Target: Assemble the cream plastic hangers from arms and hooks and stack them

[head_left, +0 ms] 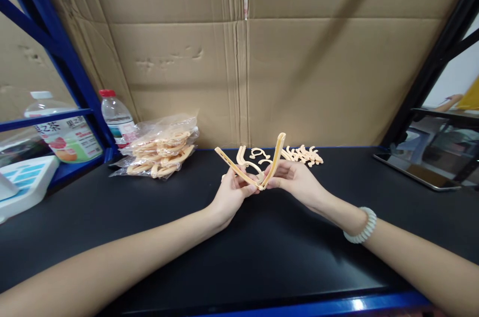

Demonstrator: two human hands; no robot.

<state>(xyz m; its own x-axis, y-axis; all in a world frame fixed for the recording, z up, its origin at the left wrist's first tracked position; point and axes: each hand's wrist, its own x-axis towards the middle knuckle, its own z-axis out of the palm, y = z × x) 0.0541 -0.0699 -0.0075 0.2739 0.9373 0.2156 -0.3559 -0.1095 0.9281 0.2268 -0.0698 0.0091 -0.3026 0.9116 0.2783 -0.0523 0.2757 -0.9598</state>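
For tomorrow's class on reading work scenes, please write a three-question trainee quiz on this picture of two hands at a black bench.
1. True or false: both hands grip the peach plastic piece folded into a V.
2. Which wrist wears the white bead bracelet? A) left B) right C) neither
3. Fill in: the clear bag of peach parts lies to the ____ of the hands, near the red-capped bottle.

Key
1. True: the left hand and right hand meet at the V's joint.
2. B
3. left
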